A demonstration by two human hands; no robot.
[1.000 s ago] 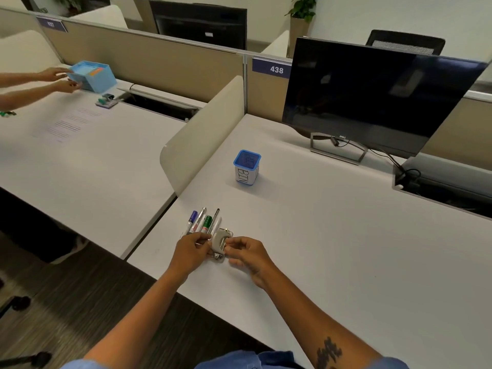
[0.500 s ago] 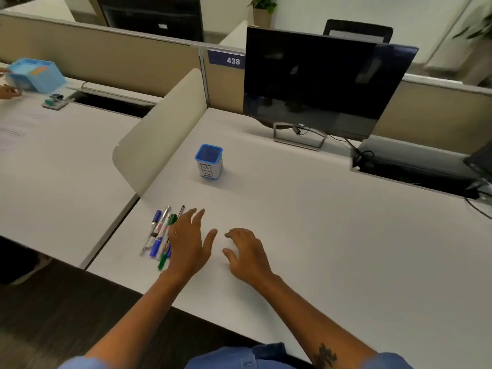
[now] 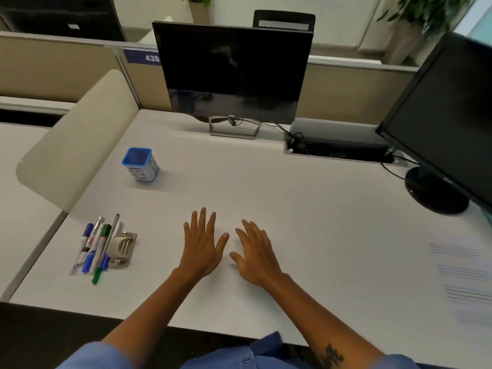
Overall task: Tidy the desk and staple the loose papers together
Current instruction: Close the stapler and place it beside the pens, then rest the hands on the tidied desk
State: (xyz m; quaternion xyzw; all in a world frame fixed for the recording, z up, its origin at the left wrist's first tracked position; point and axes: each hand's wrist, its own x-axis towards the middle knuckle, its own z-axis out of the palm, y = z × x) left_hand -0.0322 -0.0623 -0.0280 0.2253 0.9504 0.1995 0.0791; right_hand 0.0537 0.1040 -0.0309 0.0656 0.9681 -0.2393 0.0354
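A grey stapler lies on the white desk at the front left, beside a row of several pens and markers. Printed papers lie blurred at the right edge. My left hand and my right hand are spread, fingers straight, over the bare middle of the desk, holding nothing. Both hands are well to the right of the stapler and far left of the papers.
A small blue-rimmed cup marked BIN stands behind the pens. A monitor stands at the back, a second monitor at the right, cables in a slot between. A beige divider bounds the left side.
One second ago both hands held the stapler by the pens. They let it go and moved right to the desk's middle. The view swung right, bringing the papers and second monitor in.
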